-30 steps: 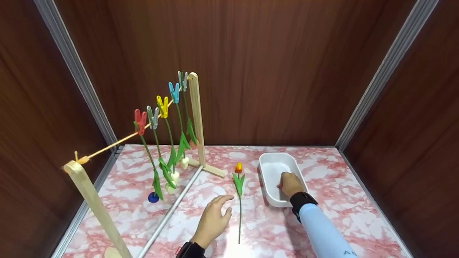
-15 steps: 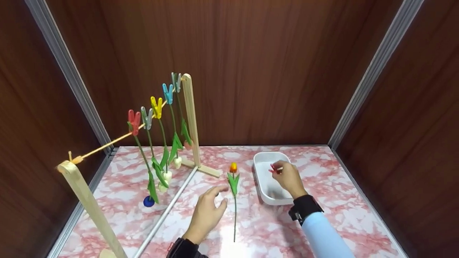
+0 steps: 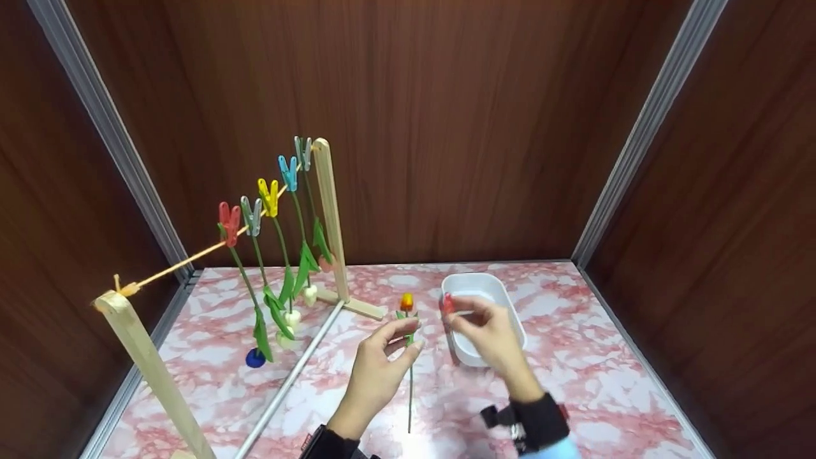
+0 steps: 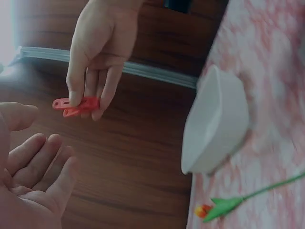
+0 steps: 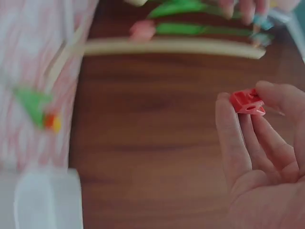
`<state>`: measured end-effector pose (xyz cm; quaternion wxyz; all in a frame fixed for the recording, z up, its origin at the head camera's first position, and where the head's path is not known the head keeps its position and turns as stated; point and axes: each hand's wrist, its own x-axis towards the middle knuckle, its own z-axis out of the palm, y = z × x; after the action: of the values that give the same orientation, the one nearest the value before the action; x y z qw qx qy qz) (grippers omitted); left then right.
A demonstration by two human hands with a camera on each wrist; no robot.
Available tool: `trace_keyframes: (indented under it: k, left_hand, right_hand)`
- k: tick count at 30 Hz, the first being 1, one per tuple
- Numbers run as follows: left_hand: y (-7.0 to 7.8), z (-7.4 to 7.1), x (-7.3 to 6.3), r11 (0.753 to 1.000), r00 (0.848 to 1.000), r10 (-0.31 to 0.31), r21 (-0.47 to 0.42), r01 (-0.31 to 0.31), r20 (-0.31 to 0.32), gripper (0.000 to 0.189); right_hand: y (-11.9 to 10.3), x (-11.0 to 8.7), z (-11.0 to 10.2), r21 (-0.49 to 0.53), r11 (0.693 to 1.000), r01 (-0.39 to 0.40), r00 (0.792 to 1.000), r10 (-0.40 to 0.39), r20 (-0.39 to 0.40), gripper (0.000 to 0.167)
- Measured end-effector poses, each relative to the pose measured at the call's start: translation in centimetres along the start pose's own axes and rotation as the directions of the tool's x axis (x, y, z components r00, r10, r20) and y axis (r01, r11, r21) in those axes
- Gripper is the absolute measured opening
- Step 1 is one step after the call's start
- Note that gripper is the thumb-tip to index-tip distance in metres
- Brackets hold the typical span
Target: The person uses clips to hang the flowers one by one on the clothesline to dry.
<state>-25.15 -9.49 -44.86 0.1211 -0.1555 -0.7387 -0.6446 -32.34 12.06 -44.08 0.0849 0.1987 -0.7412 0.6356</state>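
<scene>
My right hand (image 3: 494, 335) pinches a red clothespin (image 5: 248, 102) between thumb and fingers, over the left side of a white plastic box (image 3: 473, 276). My left hand (image 3: 377, 376) holds nothing; its fingers are loosely bent. It hovers in front of an orange-yellow artificial tulip (image 3: 407, 302) and partly hides its leaves in the head view. The tulip lies on the table with its stem toward me. In the left wrist view, the clothespin (image 4: 78, 104) is apart from my left fingers.
To the left stands a wooden frame (image 3: 331, 220) with a cord between its posts. Red, grey, yellow and blue clothespins (image 3: 288, 173) hold several artificial flowers head-down there. A metal bar (image 3: 293, 376) joins the posts low down. Brown panels (image 3: 446, 127) enclose the marbled table.
My right hand has come up out of the white box with the red clothespin and moved left. My left hand has shifted slightly right, closer to the tulip. The head view has turned slightly right.
</scene>
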Motion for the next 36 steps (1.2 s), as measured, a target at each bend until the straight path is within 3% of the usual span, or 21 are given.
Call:
trace_keyframes:
  k: [6,12,16,25,29,36]
  left_hand:
    - [1.0,0.0,-0.9,0.992,0.997,-0.046,-0.120,0.038,-0.059,0.044]
    - [0.5,0.0,-1.5,0.983,0.994,-0.062,-0.177,0.046,-0.091,0.047]
    - [0.0,0.0,-2.2,0.971,0.985,-0.114,-0.224,0.083,-0.127,0.046]
    - [-0.5,0.3,-3.0,0.947,0.957,-0.244,-0.251,0.200,-0.159,0.041]
    - [-0.5,0.4,-3.0,0.950,0.953,-0.245,-0.239,0.199,-0.181,0.038]
    - [-0.6,0.4,-2.5,0.971,0.959,-0.206,-0.165,0.176,-0.192,0.033]
  right_hand:
    - [-1.3,-2.7,3.0,0.138,0.990,-0.014,0.991,-0.004,0.132,0.036]
    - [-0.7,-3.9,4.7,0.210,0.977,-0.046,0.975,-0.002,0.222,0.031]
    - [0.0,-4.7,5.0,0.223,0.972,-0.070,0.967,0.011,0.255,0.028]
    - [0.9,-5.9,5.0,0.200,0.978,-0.053,0.967,0.000,0.255,0.029]
    - [1.0,-6.0,5.0,0.197,0.979,-0.050,0.973,0.004,0.231,0.026]
    - [1.1,-5.9,5.1,0.170,0.984,-0.057,0.981,0.024,0.191,0.025]
